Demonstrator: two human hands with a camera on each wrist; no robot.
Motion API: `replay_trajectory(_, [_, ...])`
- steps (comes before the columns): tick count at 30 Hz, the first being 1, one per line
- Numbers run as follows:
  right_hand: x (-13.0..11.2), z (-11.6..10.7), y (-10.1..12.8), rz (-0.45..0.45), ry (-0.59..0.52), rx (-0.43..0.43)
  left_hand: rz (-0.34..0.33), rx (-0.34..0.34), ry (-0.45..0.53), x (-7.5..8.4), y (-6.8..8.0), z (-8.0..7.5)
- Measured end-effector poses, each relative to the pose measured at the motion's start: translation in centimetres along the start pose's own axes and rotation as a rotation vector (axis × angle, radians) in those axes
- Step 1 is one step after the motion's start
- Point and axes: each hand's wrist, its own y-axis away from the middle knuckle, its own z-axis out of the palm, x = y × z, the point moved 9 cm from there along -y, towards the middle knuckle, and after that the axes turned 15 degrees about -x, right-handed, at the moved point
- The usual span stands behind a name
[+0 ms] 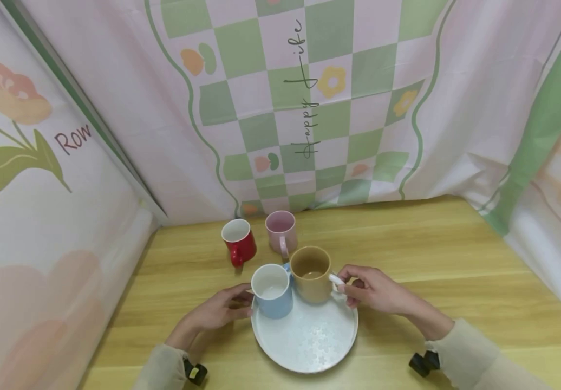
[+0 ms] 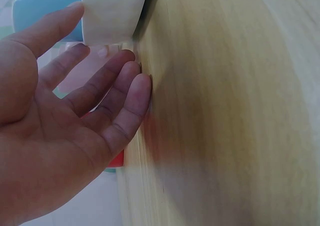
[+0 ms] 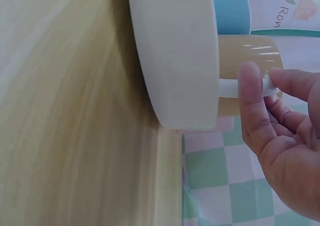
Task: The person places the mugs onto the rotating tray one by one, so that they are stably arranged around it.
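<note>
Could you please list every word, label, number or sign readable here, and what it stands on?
"Happy Life": back curtain, running sideways.
"Row": left curtain.
Yellow mark on the black left-wrist device: too small to read.
Red mug, pink mug, blue mug, tan mug, white tray: no readable text.

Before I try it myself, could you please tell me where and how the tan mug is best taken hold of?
Probably by its white handle, coming from the right, where the right hand pinches it: the tan mug stands upright with the handle jutting out toward that hand, while the blue mug crowds the opposite side.
</note>
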Motion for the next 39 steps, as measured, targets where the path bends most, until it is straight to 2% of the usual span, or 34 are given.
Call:
replay_trajectory(17, [0.8,0.0,-0.6,0.008,0.022,-0.021,0.010,-0.002,-0.015,0.1,-0.1,0.0])
replay_trajectory(27, [0.9,-0.3,-0.8,0.015,0.014,-0.013,-0.016,0.002,-0.016,0.2,0.0,-0.2])
replay_trajectory(39, [0.4,-1.1,-0.8,0.015,0.126,0.003,-0.016,-0.001,-0.018,0.1,0.1,-0.1])
